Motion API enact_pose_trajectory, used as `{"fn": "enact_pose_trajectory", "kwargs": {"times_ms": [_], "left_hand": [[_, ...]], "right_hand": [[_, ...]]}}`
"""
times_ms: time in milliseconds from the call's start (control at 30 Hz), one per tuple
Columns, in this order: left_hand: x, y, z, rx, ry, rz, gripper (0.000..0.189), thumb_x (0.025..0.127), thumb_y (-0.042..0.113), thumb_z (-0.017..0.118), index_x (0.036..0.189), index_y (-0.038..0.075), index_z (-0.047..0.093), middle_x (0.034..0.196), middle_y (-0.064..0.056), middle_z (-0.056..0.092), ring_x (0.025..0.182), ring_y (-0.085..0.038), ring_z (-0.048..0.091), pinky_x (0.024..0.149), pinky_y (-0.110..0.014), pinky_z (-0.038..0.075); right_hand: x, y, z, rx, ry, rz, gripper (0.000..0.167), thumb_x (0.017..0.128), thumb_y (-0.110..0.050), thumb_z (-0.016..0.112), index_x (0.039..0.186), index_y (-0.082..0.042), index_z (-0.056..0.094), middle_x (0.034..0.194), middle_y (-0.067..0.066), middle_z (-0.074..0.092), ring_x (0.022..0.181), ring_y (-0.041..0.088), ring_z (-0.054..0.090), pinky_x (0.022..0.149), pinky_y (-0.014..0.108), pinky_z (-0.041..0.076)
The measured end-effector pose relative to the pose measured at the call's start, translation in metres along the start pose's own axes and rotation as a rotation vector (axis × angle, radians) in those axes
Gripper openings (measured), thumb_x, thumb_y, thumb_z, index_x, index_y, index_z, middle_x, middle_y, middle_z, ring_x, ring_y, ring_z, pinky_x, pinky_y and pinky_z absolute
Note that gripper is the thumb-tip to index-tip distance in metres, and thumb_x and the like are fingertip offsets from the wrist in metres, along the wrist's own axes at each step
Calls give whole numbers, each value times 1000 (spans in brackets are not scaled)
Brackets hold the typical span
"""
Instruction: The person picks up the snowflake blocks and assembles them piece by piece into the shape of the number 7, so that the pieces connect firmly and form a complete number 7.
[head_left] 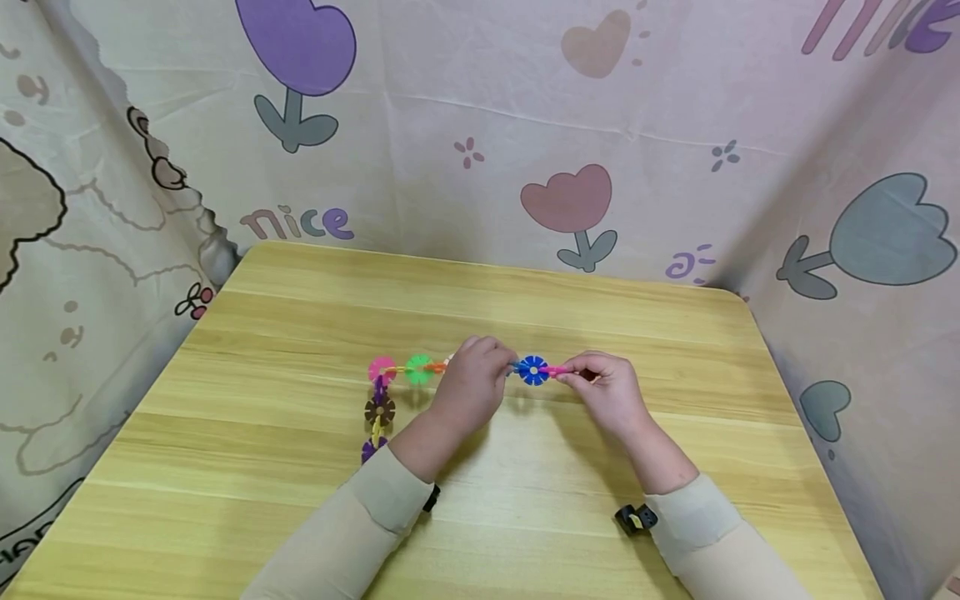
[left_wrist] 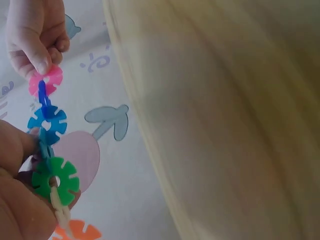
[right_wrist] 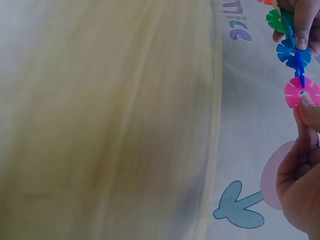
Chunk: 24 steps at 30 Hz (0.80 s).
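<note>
A chain of notched plastic snowflake discs, slotted into one another, runs across the table in the head view. My left hand (head_left: pixel 471 382) grips its middle, close to a green disc (left_wrist: pixel 67 172) and a teal one. To the right of that hand come light blue and dark blue discs (head_left: pixel 534 360). The end disc is pink (right_wrist: pixel 291 91), and my right hand (head_left: pixel 611 392) pinches it between thumb and fingers. Left of my left hand, the chain continues with a light green disc (head_left: pixel 419 369) and turns at another pink disc (head_left: pixel 381 369). Below the turn are brown (head_left: pixel 379 411) and purple discs, partly hidden by my left forearm.
The wooden table (head_left: pixel 300 308) has its far edge against a patterned cloth (head_left: pixel 427 100), which also hangs at both sides. A small black device (head_left: pixel 636 519) is at the right sleeve, and another shows at the left cuff.
</note>
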<state>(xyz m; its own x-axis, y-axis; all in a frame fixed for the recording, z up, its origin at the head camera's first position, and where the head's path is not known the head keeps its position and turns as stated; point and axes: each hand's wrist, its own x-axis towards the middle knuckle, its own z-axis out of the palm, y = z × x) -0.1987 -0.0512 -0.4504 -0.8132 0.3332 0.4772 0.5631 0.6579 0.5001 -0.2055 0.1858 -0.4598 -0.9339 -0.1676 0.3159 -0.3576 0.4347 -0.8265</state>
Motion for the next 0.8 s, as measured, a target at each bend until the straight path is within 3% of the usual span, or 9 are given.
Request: {"fn": "enact_pose_trajectory", "kwargs": {"times_ms": [100,233,333,500,667,800], "left_hand": [[0,-1,-4,15,-58,-17,10,99,2,72,104,7,79,101,-4,72,96,-25,63,89,-39,55],[0,-1,-8,43,-115,-19,10,101,4,71,106,7,79,104,-4,73,99,-26,63,92,-40,54],[2,2,-10,94,-140,16,11,100,4,71,106,7,80,103,-5,73,98,-26,64,92,-41,54],[3,13,-12,210,-194,75,14,100,3,69,103,12,80,103,-2,74,101,-26,66,95,-46,52],[-2,24,-11,271,-214,85,14,102,13,69,99,20,81,101,4,73,101,-22,64,96,-49,49],[-7,25,-14,253,-174,96,10,101,19,72,102,22,82,104,5,75,103,-21,64,100,-51,47]], "right_hand": [[0,-3,-1,-67,-37,-33,12,87,6,83,87,-6,81,86,4,76,75,18,61,67,24,51],[-2,-9,-2,-171,-69,-140,13,84,1,88,87,-9,82,89,0,77,82,20,64,72,32,53],[-1,-18,1,-255,-80,-259,12,83,-4,90,90,-9,82,90,-1,77,86,20,65,75,37,54],[-3,-31,9,-392,-95,-412,11,84,-8,90,91,-6,81,87,0,74,81,19,62,70,35,54],[-13,-38,15,-459,-82,-424,12,83,-5,90,83,-9,79,81,-2,71,73,15,61,62,30,53],[-22,-39,15,-455,-44,-432,14,84,-3,88,81,-10,76,81,-3,70,71,11,58,59,28,51]]}}
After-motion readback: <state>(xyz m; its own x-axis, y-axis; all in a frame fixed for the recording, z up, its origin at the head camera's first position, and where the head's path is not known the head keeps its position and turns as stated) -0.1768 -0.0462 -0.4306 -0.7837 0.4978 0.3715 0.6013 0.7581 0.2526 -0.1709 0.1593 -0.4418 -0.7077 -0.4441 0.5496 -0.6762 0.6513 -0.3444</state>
